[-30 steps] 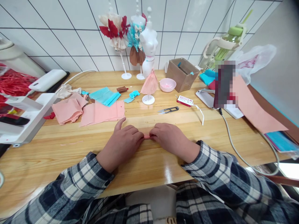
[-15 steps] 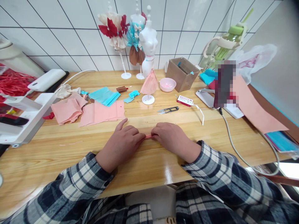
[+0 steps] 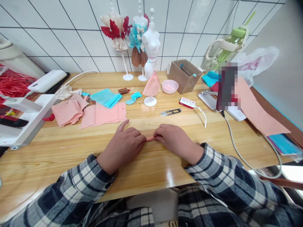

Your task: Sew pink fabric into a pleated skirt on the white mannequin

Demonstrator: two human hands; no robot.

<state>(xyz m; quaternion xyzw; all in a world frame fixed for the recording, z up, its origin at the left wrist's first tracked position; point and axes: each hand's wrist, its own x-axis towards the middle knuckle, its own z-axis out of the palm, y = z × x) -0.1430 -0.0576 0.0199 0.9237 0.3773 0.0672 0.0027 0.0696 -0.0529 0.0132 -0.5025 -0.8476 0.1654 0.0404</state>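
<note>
Left hand (image 3: 121, 148), little finger spread, and right hand (image 3: 175, 142) pinch a narrow, folded salmon-pink paper-like strip (image 3: 150, 138) between them, over the glossy light-wood table's (image 3: 146, 176) near middle. Black-handled metal snips (image 3: 169, 112) lie farther back, slightly right.

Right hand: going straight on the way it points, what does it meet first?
Beyond the pink strip it pinches, the right hand would likely meet the fingers of the left hand first; depth is hard to judge.
</note>
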